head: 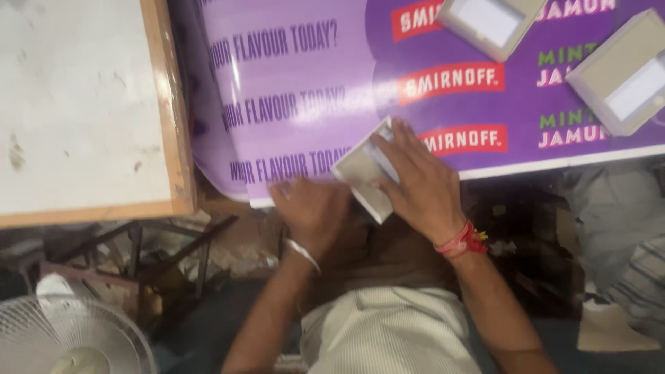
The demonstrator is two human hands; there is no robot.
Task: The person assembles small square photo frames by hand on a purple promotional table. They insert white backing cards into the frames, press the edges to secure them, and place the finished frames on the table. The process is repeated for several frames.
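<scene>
The small grey box lies flat at the purple sheet's near edge on the counter. Your right hand presses it, fingers spread, not clenched. Your left hand, at its 8 o'clock, rests curled, grasping nothing visible. Two similar boxes sit finished-looking at 1 o'clock; this one appears unfinished.

Person, seen from a head-worn camera. Forearms bare, no sleeves in view. Left hand: no rings visible; thin silver-coloured metal bangle at the wrist. Right hand: no rings visible; bundle of red wound threads with small yellow flecks tied at the wrist. Lap: pale cream garment with fine vertical stripes.
</scene>
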